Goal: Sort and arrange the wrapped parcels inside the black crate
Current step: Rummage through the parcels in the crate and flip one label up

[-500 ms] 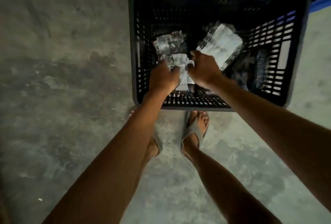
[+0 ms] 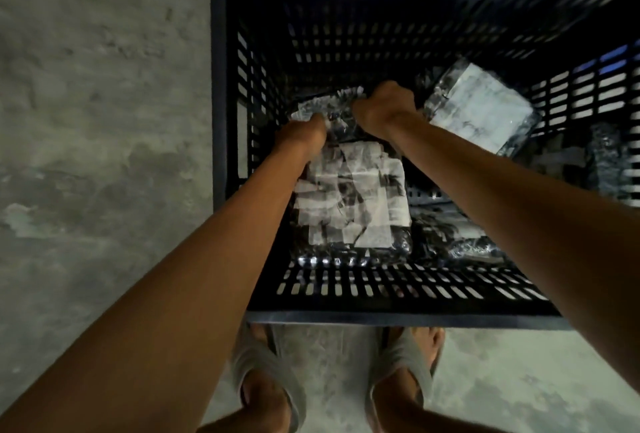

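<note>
The black crate (image 2: pixel 221 93) stands on the floor in front of me, slotted walls all round. Both arms reach down into it. My left hand (image 2: pixel 304 136) and my right hand (image 2: pixel 384 110) grip the same dark, plastic-wrapped parcel (image 2: pixel 337 110) at the back left of the crate floor, one hand at each end. Just nearer to me lies a flat parcel with white paper patches (image 2: pixel 353 204). A third parcel with a white face (image 2: pixel 481 110) leans tilted at the right. Further dark wrapped parcels (image 2: pixel 460 242) lie at the front right, partly under my right forearm.
Grey concrete floor (image 2: pixel 97 155) spreads to the left and in front of the crate. My feet in grey sandals (image 2: pixel 401 370) stand right at the crate's near rim. Something blue shows through the right wall's slots (image 2: pixel 613 54).
The camera has come much closer over the crate. Both hands have left the patched parcel and moved farther back onto the dark parcel behind it.
</note>
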Demonstrator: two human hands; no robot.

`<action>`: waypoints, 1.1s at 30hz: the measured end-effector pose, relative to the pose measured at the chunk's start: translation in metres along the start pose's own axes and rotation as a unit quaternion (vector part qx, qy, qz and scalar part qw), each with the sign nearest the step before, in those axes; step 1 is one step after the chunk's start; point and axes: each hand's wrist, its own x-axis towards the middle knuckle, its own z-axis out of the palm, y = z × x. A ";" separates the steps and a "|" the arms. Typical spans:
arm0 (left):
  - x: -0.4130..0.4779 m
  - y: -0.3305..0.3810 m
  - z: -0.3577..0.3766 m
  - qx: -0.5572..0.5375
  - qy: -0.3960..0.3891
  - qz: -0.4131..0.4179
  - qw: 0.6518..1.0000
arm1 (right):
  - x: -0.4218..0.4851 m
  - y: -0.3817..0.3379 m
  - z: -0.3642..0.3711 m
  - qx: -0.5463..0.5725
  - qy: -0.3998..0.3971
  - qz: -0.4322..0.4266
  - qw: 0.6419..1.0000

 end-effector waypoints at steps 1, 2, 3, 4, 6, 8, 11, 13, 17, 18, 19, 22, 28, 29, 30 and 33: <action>0.006 -0.002 0.002 -0.012 -0.003 -0.001 1.000 | 0.003 -0.002 0.002 -0.012 -0.010 0.000 1.000; 0.010 -0.005 0.002 -0.021 -0.005 -0.002 1.000 | 0.002 -0.006 0.002 -0.027 -0.023 -0.003 0.999; 0.014 -0.005 0.003 -0.031 -0.004 0.005 1.000 | 0.003 -0.010 0.002 -0.044 -0.034 -0.010 0.998; 0.018 -0.005 0.004 -0.040 -0.004 0.010 0.999 | 0.002 -0.013 0.002 -0.058 -0.047 -0.017 0.997; 0.021 -0.004 0.005 -0.059 -0.004 0.013 0.998 | -0.001 -0.016 0.003 -0.071 -0.074 -0.044 0.994; 0.022 -0.004 0.006 -0.091 -0.009 0.025 0.995 | -0.004 -0.014 0.004 -0.071 -0.083 -0.077 0.991; 0.026 -0.003 0.009 -0.137 -0.003 0.050 0.989 | -0.008 -0.008 0.008 -0.082 -0.065 -0.098 0.990; 0.030 -0.004 0.009 -0.167 -0.001 0.062 0.984 | -0.006 -0.004 0.011 -0.080 -0.061 -0.098 0.990; -0.001 -0.002 0.001 -0.201 -0.018 0.105 0.974 | -0.013 0.003 0.012 -0.009 -0.061 -0.101 0.993; -0.005 -0.001 -0.001 -0.210 -0.013 0.116 0.971 | -0.013 0.004 0.013 0.026 -0.042 -0.100 0.994; -0.012 0.000 -0.004 -0.223 -0.007 0.134 0.966 | -0.012 0.006 0.012 0.070 -0.021 -0.092 0.993; -0.028 -0.002 -0.011 -0.244 0.034 0.144 0.958 | -0.014 0.017 0.005 0.222 0.000 -0.085 0.971; -0.060 -0.006 -0.028 -0.273 0.061 0.175 0.944 | -0.042 0.017 -0.014 0.319 0.062 -0.088 0.942; -0.062 -0.006 -0.030 -0.270 0.070 0.189 0.942 | -0.047 0.017 -0.017 0.321 0.079 -0.096 0.939; -0.066 -0.006 -0.032 -0.266 0.080 0.204 0.939 | -0.052 0.016 -0.020 0.319 0.096 -0.111 0.936; -0.082 -0.006 -0.042 -0.253 0.098 0.251 0.929 | -0.064 0.017 -0.027 0.323 0.132 -0.143 0.926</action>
